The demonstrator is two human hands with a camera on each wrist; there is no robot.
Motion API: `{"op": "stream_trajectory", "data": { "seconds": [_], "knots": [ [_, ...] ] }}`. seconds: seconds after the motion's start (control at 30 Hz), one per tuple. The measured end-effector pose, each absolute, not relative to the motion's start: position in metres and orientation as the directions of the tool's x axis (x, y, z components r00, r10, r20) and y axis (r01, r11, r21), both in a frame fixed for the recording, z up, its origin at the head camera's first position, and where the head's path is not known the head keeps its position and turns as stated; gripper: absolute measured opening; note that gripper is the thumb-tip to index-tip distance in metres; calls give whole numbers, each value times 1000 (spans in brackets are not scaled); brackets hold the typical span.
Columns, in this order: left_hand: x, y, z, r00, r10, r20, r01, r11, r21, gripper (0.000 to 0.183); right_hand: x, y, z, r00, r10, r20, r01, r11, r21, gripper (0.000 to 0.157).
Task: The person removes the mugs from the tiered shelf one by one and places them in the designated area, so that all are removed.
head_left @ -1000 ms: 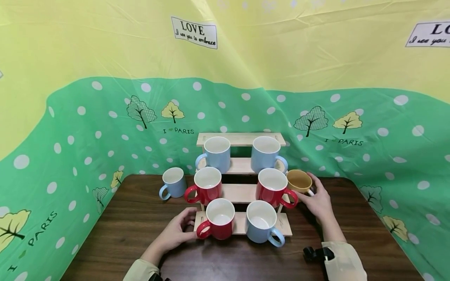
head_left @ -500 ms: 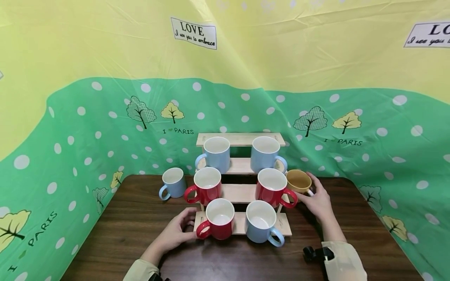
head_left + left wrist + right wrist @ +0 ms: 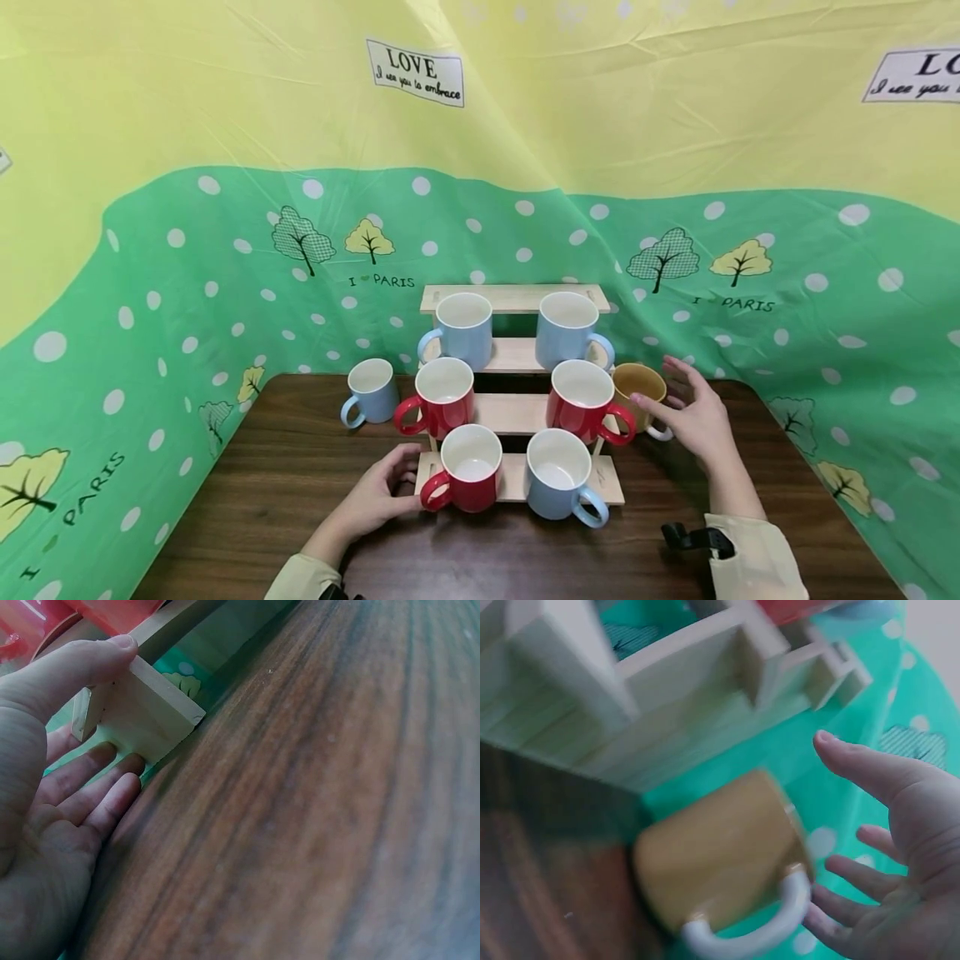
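A tiered wooden rack [image 3: 513, 297] stands on the table, bearing light blue and red mugs. My left hand [image 3: 373, 497] holds its lower left end; in the left wrist view the thumb [image 3: 90, 667] lies on the board's edge, with the fingers curled round the side panel. Close by is a red mug [image 3: 480, 492] on the bottom step. To the right of the rack, a mustard-yellow mug [image 3: 716, 851] with a white handle stands upright on the table. My right hand [image 3: 697, 419] hovers over and beside that mug, its fingers spread and holding nothing.
A light blue mug [image 3: 375, 398] stands on the table left of the rack. The bottom step also carries a light blue mug [image 3: 551, 496] with its handle toward the right front. A green and yellow printed cloth [image 3: 517, 200] hangs behind the table [image 3: 480, 558].
My right hand has let go of the yellow mug and drawn away to the right, its fingers opening. The left hand and the rack have not moved.
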State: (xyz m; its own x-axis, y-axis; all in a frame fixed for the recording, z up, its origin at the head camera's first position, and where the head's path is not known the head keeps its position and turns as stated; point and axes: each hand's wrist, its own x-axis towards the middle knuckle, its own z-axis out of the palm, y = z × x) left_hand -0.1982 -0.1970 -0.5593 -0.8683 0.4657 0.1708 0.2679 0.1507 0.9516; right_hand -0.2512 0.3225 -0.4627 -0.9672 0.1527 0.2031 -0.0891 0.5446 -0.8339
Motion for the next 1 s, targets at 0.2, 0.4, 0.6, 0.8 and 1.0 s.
{"op": "stream_trajectory", "data": {
  "seconds": [0.2,0.4,0.6,0.8,1.0],
  "knots": [
    [-199,-195,-561,-871,465,160,260,159,953,69,-236,318,-435,-915,256,311,-147,507,-849,70],
    [-199,-195,-561,-874,461,155,256,165,952,69,-232,308,-404,-884,239,402,-237,511,-826,60],
    [-198,-196,-559,-875,462,146,248,169,954,69,-239,291,-378,-892,136,431,-300,534,-790,64],
    [-198,-196,-559,-875,462,147,253,176,951,69,-243,272,-355,-909,62,413,-314,550,-774,73],
    [-198,-196,-558,-877,459,142,249,181,951,68,-249,256,-341,-915,-8,402,-340,551,-762,81]
  ]
}}
